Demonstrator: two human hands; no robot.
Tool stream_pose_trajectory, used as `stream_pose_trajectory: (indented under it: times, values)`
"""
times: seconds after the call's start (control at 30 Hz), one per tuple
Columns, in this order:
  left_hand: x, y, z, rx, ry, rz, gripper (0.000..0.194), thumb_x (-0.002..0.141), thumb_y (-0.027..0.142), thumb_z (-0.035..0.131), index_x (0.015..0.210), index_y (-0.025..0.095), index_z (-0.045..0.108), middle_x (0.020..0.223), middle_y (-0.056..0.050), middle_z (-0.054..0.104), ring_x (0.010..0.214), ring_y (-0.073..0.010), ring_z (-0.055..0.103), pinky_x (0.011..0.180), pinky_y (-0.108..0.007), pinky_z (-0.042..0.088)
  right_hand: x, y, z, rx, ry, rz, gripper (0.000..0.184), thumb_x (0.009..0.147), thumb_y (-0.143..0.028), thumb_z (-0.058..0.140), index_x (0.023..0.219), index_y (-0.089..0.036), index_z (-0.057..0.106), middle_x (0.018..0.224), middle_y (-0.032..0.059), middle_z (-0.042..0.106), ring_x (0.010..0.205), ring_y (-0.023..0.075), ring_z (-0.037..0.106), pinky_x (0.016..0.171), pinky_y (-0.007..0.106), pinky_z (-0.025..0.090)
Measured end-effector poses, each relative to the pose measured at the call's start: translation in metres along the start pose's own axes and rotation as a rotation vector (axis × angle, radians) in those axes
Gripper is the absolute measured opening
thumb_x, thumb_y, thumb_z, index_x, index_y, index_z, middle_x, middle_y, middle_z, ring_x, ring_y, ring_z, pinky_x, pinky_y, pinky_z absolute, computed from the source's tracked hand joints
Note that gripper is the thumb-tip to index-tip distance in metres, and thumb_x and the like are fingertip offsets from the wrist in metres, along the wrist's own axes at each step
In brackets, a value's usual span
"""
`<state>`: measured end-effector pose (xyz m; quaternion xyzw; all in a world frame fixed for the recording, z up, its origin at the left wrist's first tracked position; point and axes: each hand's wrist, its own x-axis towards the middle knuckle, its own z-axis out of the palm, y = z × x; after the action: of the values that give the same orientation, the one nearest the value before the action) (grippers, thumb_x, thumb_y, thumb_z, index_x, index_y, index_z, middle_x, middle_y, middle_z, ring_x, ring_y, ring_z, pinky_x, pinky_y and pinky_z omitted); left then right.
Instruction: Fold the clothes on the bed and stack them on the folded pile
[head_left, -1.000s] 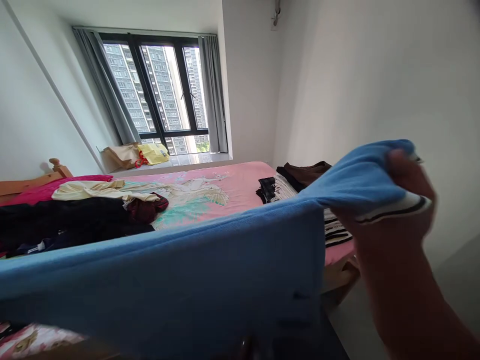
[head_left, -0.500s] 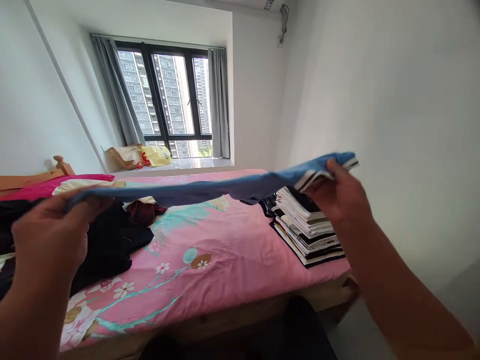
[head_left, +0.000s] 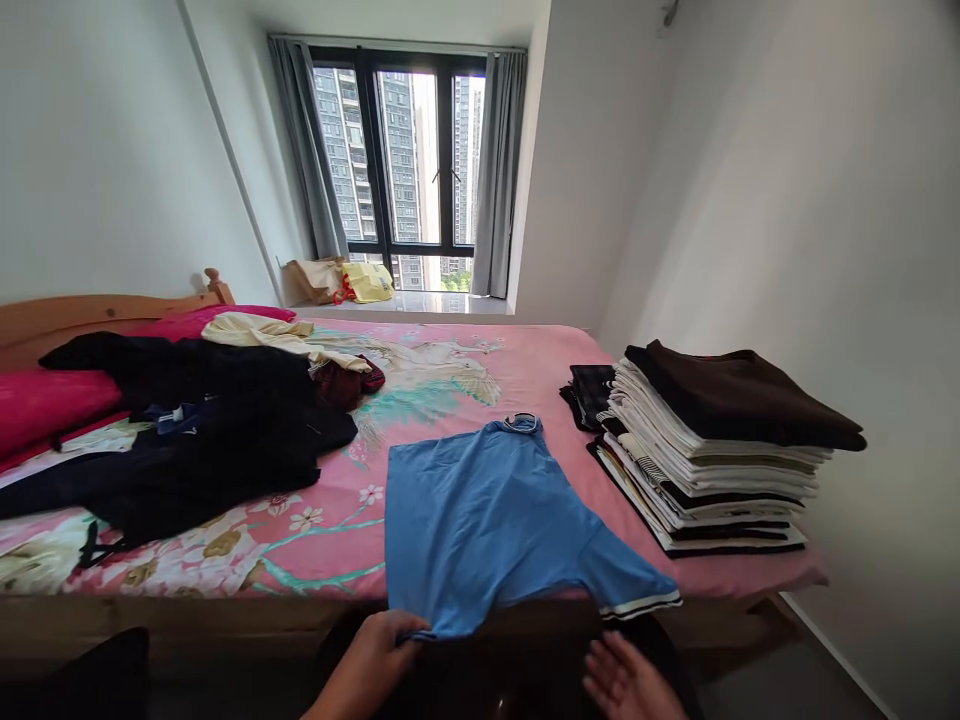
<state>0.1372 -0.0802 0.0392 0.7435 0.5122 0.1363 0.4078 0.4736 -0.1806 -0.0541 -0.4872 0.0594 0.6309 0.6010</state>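
Observation:
A blue T-shirt (head_left: 487,510) lies spread on the pink bed, its collar pointing toward the window and its lower side hanging over the bed's near edge. One sleeve, with a white and black striped cuff, reaches to the right. My left hand (head_left: 379,650) pinches the shirt's near left corner at the hem. Just below the striped cuff is my right hand (head_left: 630,680), fingers apart and holding nothing. To the right of the shirt stands a tall stack of folded clothes (head_left: 720,460), topped by a dark brown garment (head_left: 750,395).
Loose black clothes (head_left: 225,440) and a cream garment (head_left: 262,335) lie heaped at the left by pink pillows (head_left: 60,410). Folded dark checked cloth (head_left: 592,390) sits behind the stack. Bags (head_left: 367,282) rest on the window sill. The wooden bed edge (head_left: 225,625) runs across the front.
The blue T-shirt, earlier stretched in the air between both hands, now lies on the bed. My right hand has let go of it; both hands came down and closer together. The view shifted.

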Motion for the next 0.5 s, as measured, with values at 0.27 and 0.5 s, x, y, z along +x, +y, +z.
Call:
stream_pose_trajectory:
  times: [0.27,0.5]
  values:
    - [-0.016,0.051,-0.015,0.276,0.091,0.014,0.034,0.074,0.018,0.048,0.094,0.03,0.072,0.095,-0.002,0.071,0.089,-0.0199,0.063,0.082,-0.028,0.043,-0.06,0.084,0.144,-0.336,-0.584,0.37,0.075,0.05,-0.077,0.063,0.099,-0.02,0.063,0.095,0.0076,0.067,0.091,0.022,0.061,0.074,0.035,0.048]
    - [-0.017,0.07,0.016,0.349,0.022,0.112,0.03,0.074,0.013,0.046,0.079,0.027,0.072,0.082,-0.003,0.065,0.07,-0.0147,0.059,0.062,-0.023,0.039,-0.07,0.093,0.169,-0.221,-0.454,0.212,0.047,0.061,-0.06,0.068,0.088,-0.022,0.065,0.085,0.0048,0.068,0.081,0.0225,0.064,0.065,0.034,0.051]
